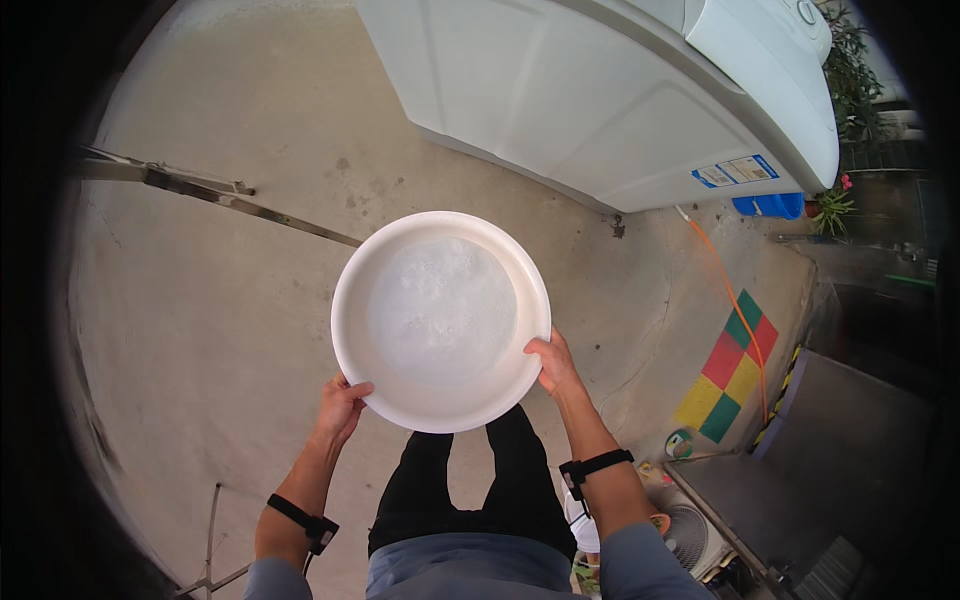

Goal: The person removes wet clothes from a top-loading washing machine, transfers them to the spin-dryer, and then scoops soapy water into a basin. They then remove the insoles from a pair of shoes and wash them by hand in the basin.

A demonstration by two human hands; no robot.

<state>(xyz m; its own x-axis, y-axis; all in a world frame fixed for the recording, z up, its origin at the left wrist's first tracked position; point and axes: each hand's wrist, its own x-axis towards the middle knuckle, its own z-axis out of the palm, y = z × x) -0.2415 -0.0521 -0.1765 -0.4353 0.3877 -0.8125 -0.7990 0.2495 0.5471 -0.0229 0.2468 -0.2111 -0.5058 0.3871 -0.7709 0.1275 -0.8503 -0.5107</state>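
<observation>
A round white plastic basin (535,292) is held out in front of my body, above the floor. In its bottom lies sudsy, whitish water (442,311) with small bubbles on the surface. My left hand (341,409) grips the near-left rim, thumb over the edge. On the right rim, my right hand (553,360) has its thumb inside the wall and its fingers underneath, mostly hidden by the basin. Black straps with small devices circle both forearms.
A white washing machine (570,97) stands ahead to the right, with a blue bucket (769,205) behind it. An orange hose (720,277) crosses the concrete floor (225,322) over coloured tiles (724,367). A metal bar (247,206) extends at left. A fan (686,536) sits at lower right.
</observation>
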